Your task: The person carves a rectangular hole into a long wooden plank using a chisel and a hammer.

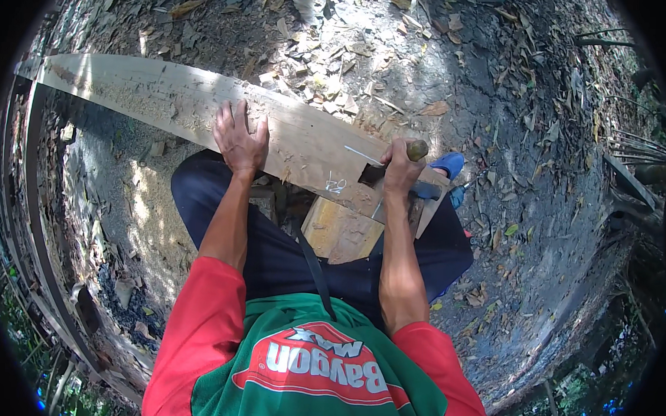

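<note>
Across the front of the person's bent legs, a long pale plank (299, 136) stretches left, over a wooden block (339, 238). The left hand (241, 138) lies palm down on it, fingers spread. Near the plank's right end, beside white marks (336, 184), the right hand (401, 168) grips a wooden-handled tool (417, 150). Wood chips (331, 78) and dry leaves litter the ground (495, 237) beyond.

The premises around me are an outdoor woodworking spot. Underfoot is earthen ground (546, 269), strewn with dry leaves (434, 108) and pale wood chips (331, 81). Sunlight (141, 200) falls across it in patches. A long plank (299, 136) bears sawdust (192, 113) on its face. Green foliage (603, 398) is observed along the margin.
</note>
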### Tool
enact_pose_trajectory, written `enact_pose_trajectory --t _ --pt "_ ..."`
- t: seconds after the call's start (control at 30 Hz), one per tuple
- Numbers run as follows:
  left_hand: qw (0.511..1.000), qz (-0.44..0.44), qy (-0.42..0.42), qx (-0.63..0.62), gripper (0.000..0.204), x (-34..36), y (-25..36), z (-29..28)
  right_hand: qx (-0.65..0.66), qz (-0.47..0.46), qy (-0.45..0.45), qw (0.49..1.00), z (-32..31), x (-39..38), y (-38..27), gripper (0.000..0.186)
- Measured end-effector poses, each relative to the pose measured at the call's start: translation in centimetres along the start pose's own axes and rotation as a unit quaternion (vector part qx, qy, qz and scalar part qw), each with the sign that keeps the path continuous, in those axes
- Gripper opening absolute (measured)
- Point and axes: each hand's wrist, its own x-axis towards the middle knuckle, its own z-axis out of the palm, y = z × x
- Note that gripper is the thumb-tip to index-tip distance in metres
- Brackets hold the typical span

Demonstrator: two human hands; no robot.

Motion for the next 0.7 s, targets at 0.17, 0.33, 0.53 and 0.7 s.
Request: enact_pose_trajectory --t 0.17,0.33,0.53,0.7 --pt "1.000 -0.006 -0.008 -0.025 0.066 -0.4 0.6 -0.3 0.007 -0.011 0.009 1.000 0.2 -0.1 0.2 0.029" --pt "1.000 -0.012 -0.009 -0.024 0.065 0.7 0.8 -0.3 0.031 0.057 0.006 0.998 -0.5 1.0 -2.5 0.022" --pt "1.000 -0.011 0.001 -0.017 0.065 0.5 0.8 -0.4 0.155 0.017 0.002 0.988 -2.3 -4.8 -9.0 0.015" --pt "1.000 -0.009 0.000 -0.007 0.064 0.0 0.6 -0.7 0.124 -0.073 0.003 0.990 -1.4 -5.8 -8.7 0.012"
